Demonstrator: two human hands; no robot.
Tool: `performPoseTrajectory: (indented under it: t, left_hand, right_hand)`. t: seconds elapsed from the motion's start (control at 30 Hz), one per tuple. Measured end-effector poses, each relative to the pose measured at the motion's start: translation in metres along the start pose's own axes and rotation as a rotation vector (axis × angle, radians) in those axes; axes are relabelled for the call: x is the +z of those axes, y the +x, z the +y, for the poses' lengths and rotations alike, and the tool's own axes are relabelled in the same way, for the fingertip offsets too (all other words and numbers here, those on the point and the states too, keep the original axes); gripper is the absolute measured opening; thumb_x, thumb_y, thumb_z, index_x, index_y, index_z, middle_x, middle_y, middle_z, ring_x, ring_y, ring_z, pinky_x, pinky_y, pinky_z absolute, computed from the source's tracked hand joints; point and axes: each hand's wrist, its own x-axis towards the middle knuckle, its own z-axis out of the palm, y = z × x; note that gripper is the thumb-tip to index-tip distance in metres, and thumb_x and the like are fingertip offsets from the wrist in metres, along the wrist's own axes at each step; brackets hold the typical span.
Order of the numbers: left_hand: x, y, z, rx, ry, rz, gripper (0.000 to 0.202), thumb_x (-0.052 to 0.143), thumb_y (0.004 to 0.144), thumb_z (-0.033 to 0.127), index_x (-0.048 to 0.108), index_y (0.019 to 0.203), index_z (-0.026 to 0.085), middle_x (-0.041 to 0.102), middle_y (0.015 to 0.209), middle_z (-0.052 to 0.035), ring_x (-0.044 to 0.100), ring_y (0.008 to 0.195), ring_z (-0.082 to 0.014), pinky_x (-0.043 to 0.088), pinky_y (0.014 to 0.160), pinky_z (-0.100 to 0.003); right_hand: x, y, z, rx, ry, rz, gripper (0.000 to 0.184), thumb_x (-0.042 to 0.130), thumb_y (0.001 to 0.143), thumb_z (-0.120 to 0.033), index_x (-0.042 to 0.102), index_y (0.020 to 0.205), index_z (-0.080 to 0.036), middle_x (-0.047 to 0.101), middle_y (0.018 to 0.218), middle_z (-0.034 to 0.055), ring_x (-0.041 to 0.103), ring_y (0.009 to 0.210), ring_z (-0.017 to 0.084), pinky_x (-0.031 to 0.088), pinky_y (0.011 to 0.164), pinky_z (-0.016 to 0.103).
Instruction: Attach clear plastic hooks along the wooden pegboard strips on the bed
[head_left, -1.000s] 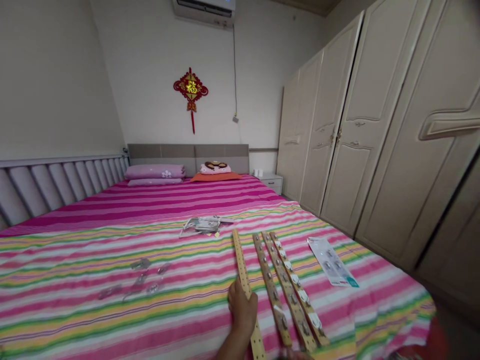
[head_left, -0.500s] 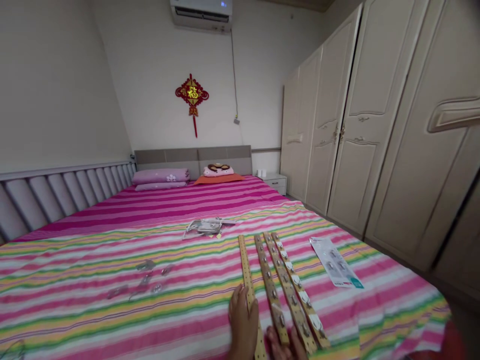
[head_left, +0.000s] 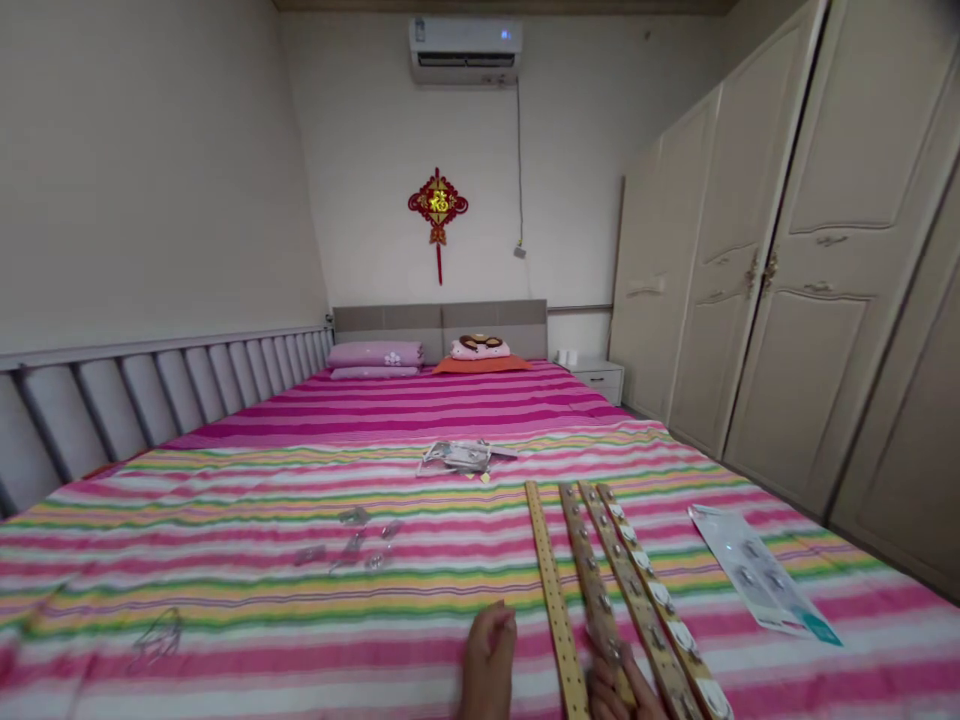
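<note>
My left hand (head_left: 491, 650) is closed, thumb against curled fingers, just above the sheet. Anything it may hold is hidden. Right of it lies a bare wooden strip (head_left: 553, 590) with rows of small holes, not touched by the hand. My right hand (head_left: 619, 690) grips the near end of a second wooden strip (head_left: 589, 560), which carries small shiny metal pieces. Close beside this, a third strip (head_left: 634, 580) bears similar metal pieces. The rightmost strip (head_left: 664, 595) has white rounded pieces along it. All of them lie roughly side by side, pointing away from me.
A clear blister pack (head_left: 757, 570) lies at the right. Small clear items (head_left: 355, 543) are scattered left of centre, with a thin clear loop (head_left: 159, 635) nearer. A pile of grey-white packaging (head_left: 461, 457) sits farther back on the striped sheet (head_left: 300, 650). Wardrobes (head_left: 825, 250) line the right side.
My left hand has lifted off the bare strip and moved left, its fingers now curled. My right hand stays at the strip's near end. The view has turned left.
</note>
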Motion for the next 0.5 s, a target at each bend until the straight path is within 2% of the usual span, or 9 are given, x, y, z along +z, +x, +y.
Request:
performPoseTrajectory:
  t: [0.07,0.13,0.23,0.33,0.4,0.5]
  left_hand:
    - [-0.004,-0.002,0.000,-0.163,-0.173,-0.055,0.049,0.077,0.052,0.052,0.068,0.084,0.015,0.068,0.101,-0.0136,0.060,0.106,-0.0288,0.047,0.092,-0.035]
    - [-0.002,-0.006,-0.002,-0.313,-0.365,-0.096,0.051,0.081,0.049,0.049,0.067,0.086,0.017,0.067,0.108,-0.0141,0.060,0.107,-0.0286,0.048,0.090,-0.035]
    - [0.006,-0.011,-0.004,-0.416,-0.534,-0.126,0.052,0.083,0.049,0.046,0.066,0.091,0.019,0.060,0.125,-0.0149,0.058,0.113,-0.0300,0.049,0.089,-0.036]
    - [0.014,-0.013,0.001,-0.420,-0.610,-0.110,0.056,0.082,0.051,0.048,0.066,0.097,0.021,0.056,0.131,-0.0144,0.053,0.120,-0.0311,0.049,0.090,-0.036]
    - [0.016,-0.010,0.007,-0.351,-0.624,-0.095,0.058,0.081,0.052,0.048,0.065,0.100,0.020,0.059,0.128,-0.0145,0.053,0.121,-0.0305,0.049,0.092,-0.035]
    - [0.009,0.000,0.017,-0.183,-0.580,-0.030,0.060,0.083,0.052,0.045,0.064,0.103,0.018,0.064,0.118,-0.0143,0.057,0.116,-0.0294,0.049,0.092,-0.032]
  right_hand:
    - [0.006,-0.001,0.004,-0.057,-0.044,0.011,0.037,0.074,0.071,-0.046,0.048,0.061,-0.021,0.042,0.051,-0.0087,0.034,0.036,0.004,0.032,0.035,0.016]
    - [0.013,-0.002,0.009,-0.090,-0.071,0.027,0.037,0.070,0.074,-0.048,0.048,0.062,-0.021,0.042,0.052,-0.0084,0.034,0.037,0.004,0.032,0.036,0.017]
    - [0.024,-0.002,0.018,-0.096,-0.098,0.040,0.038,0.069,0.074,-0.050,0.048,0.062,-0.020,0.041,0.051,-0.0084,0.033,0.036,0.004,0.032,0.036,0.017]
    - [0.038,0.005,0.032,-0.074,-0.163,0.023,0.041,0.070,0.071,-0.052,0.050,0.059,-0.019,0.038,0.047,-0.0093,0.029,0.034,0.003,0.027,0.034,0.016]
    - [0.051,0.013,0.044,-0.071,-0.241,0.021,0.041,0.072,0.067,-0.053,0.052,0.059,-0.019,0.040,0.045,-0.0090,0.030,0.034,0.003,0.027,0.034,0.017]
    - [0.081,0.029,0.063,-0.167,-0.405,0.022,0.038,0.073,0.064,-0.055,0.061,0.066,-0.019,0.055,0.051,-0.0038,0.047,0.043,0.010,0.038,0.041,0.021]
